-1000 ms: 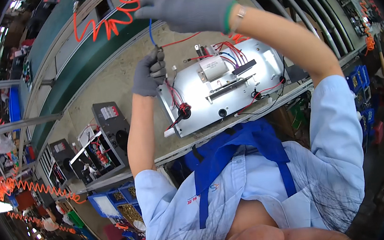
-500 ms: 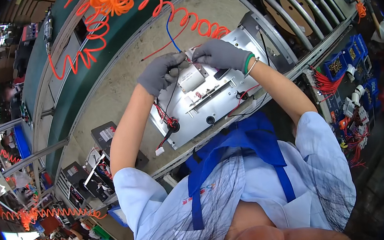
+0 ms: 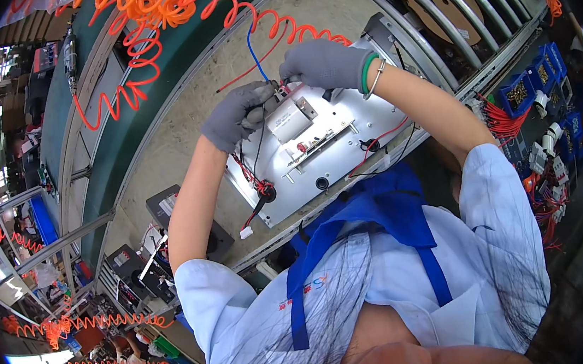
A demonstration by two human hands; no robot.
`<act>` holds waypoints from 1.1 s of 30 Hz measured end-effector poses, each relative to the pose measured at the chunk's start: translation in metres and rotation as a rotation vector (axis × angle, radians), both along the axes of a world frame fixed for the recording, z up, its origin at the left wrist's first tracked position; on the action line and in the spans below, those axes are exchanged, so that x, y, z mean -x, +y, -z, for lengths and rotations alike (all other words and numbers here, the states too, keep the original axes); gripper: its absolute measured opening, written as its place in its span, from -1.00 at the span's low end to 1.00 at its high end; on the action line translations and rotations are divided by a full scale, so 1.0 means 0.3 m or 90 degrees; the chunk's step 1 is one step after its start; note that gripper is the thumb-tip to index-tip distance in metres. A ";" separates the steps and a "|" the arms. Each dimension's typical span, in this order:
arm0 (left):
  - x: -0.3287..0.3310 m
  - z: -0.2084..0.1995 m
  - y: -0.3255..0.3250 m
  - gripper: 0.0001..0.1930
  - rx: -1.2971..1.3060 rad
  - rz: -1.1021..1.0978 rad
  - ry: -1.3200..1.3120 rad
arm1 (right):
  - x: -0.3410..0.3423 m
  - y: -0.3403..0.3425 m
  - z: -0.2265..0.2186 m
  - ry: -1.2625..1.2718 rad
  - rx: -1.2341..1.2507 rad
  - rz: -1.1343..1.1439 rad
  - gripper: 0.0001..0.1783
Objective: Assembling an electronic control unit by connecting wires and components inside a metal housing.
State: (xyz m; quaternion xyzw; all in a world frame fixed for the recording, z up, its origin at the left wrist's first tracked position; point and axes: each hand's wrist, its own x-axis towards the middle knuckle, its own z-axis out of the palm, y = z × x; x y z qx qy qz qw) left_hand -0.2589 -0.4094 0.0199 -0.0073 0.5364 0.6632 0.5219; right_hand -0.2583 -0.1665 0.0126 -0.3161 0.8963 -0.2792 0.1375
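Blue wire (image 3: 254,56) reaches the left hand (image 3: 233,115) at its fingertips (image 3: 266,91).

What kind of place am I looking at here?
Most likely a factory assembly line: coiled orange hoses, blue plastic small-parts bins off to the right, and a wired, flat silver metal panel being worked on.

there are two gloved hands, one left hand (image 3: 234,118) and one right hand (image 3: 330,64). one silver panel (image 3: 288,200) carries one pale cylinder (image 3: 287,123) and three visible black grommets (image 3: 322,183). one brown disc (image 3: 431,2) and one metal bracelet (image 3: 378,75) also show.
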 end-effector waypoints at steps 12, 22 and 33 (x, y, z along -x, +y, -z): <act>-0.016 -0.018 -0.018 -0.75 0.066 -0.079 0.118 | 0.093 -0.091 -0.154 -0.017 -0.110 -0.110 -0.72; -0.011 0.000 0.023 -0.75 0.211 -0.097 0.241 | 0.189 -0.101 -0.103 -0.065 -0.060 -0.147 -0.74; 0.031 0.047 0.130 -0.89 -0.019 -0.299 -0.070 | 0.187 -0.028 0.080 0.113 0.215 -0.031 -0.76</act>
